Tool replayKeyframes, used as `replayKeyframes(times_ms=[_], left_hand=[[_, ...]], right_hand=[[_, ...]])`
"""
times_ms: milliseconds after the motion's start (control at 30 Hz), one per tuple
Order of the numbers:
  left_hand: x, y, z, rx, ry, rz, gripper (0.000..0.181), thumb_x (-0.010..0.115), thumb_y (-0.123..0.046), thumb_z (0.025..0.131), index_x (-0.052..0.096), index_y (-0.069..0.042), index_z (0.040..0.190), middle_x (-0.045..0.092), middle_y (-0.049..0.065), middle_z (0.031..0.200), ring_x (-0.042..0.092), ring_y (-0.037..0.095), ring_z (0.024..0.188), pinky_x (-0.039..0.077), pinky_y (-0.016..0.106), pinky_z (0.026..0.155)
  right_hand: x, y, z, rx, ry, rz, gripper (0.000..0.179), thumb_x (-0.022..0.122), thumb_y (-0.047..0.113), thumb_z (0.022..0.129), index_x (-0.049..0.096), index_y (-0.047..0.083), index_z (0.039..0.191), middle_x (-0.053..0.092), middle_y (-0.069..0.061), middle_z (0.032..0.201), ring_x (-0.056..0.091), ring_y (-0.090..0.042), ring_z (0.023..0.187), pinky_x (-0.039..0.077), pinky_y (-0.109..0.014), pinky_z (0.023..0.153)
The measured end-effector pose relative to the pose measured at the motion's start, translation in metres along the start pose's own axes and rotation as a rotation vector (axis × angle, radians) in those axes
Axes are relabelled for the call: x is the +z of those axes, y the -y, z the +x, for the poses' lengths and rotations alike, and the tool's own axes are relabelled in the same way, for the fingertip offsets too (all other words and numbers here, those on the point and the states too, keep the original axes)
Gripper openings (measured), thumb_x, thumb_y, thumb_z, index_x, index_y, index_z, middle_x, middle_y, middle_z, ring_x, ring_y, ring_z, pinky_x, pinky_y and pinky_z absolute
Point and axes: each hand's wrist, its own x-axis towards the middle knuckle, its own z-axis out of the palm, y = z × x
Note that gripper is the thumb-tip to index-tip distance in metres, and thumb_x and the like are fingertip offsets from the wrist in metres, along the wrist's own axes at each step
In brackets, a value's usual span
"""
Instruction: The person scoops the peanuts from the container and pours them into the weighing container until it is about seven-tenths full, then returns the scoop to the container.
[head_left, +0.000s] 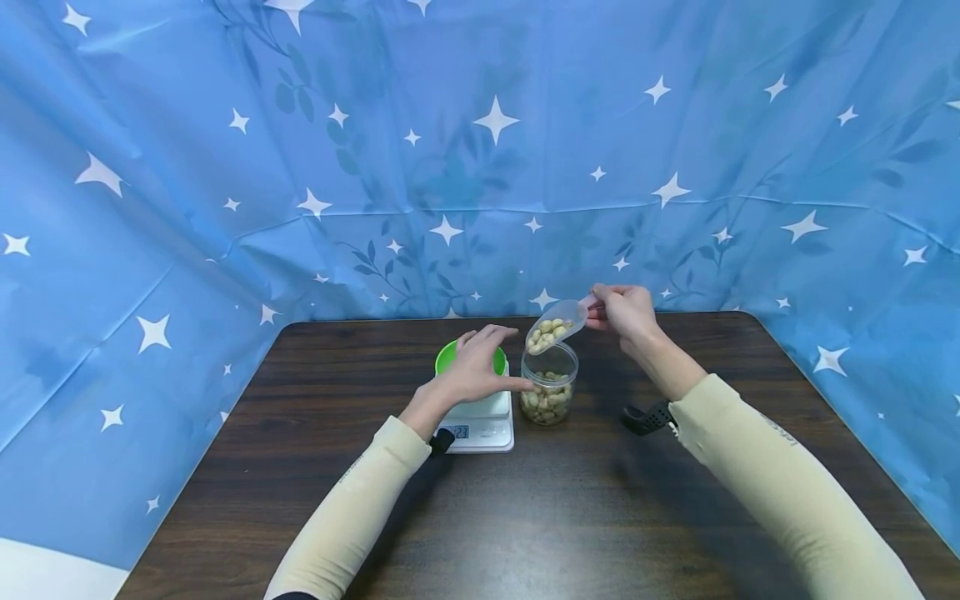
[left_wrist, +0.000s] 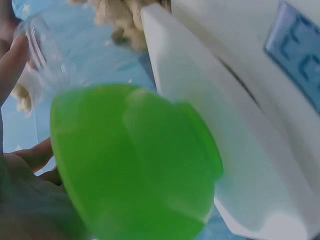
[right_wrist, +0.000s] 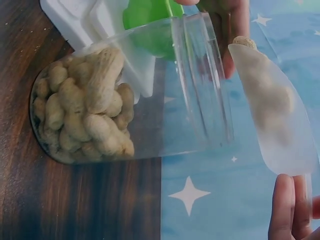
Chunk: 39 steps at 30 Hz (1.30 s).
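My right hand [head_left: 626, 312] grips the handle of a translucent plastic scoop [right_wrist: 282, 117], which carries several unshelled peanuts [head_left: 548, 333] above the jar's mouth. Below it stands a clear jar [head_left: 542, 362], partly filled with peanuts [right_wrist: 82, 105]. My left hand [head_left: 480, 368] spreads its fingers over the near side of a green bowl [left_wrist: 132, 160], its thumb at the jar's rim; whether the thumb presses on it I cannot tell. The bowl sits on a white kitchen scale [head_left: 487, 435] with a lit display.
All this stands on a dark wooden table [head_left: 570, 517], close to its far edge. Behind the table hangs a blue curtain [head_left: 480, 167] with white stars. A black wrist strap [head_left: 647, 418] is near the right sleeve.
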Motion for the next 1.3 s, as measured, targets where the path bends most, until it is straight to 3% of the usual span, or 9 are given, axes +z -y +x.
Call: replayKeyframes(times_ms=[300,667,933,1300], left_hand=[[-0.016,0.019,-0.015,-0.059,-0.025,0.015,0.095,0.082,-0.054,0.083,0.041,-0.012,0.157,0.039,0.009,0.158,0.032,0.027,0.147,0.012,0.059,0.119],[-0.031,0.039,-0.034,-0.179,0.045,-0.008,0.111,0.085,-0.055,0.078,0.028,-0.01,0.162,0.025,0.015,0.165,0.024,0.033,0.151,0.01,0.061,0.119],[-0.036,0.047,-0.038,-0.223,0.079,-0.018,0.116,0.085,-0.056,0.076,0.026,-0.007,0.162,0.034,0.018,0.16,0.036,0.035,0.143,0.022,0.065,0.114],[-0.035,0.047,-0.039,-0.243,0.12,-0.031,0.118,0.088,-0.054,0.074,0.027,-0.001,0.16,0.044,0.018,0.152,0.045,0.032,0.135,0.027,0.067,0.111]], right_hand=[[0.013,0.001,0.005,-0.006,-0.013,0.006,0.038,0.051,0.018,0.108,0.059,-0.013,0.129,0.066,-0.001,0.077,0.066,-0.008,0.067,0.059,-0.024,0.071],[0.04,0.006,0.008,-0.031,0.005,-0.007,0.035,0.051,0.018,0.109,0.061,-0.01,0.127,0.067,-0.004,0.08,0.067,-0.01,0.068,0.06,-0.027,0.071],[0.058,0.006,0.008,-0.055,0.018,-0.035,0.034,0.051,0.018,0.109,0.063,-0.01,0.124,0.067,-0.01,0.083,0.068,-0.013,0.068,0.06,-0.031,0.073],[0.079,0.0,0.006,-0.111,0.001,-0.121,0.033,0.052,0.019,0.109,0.064,-0.009,0.121,0.069,-0.016,0.086,0.069,-0.013,0.065,0.061,-0.03,0.067]])
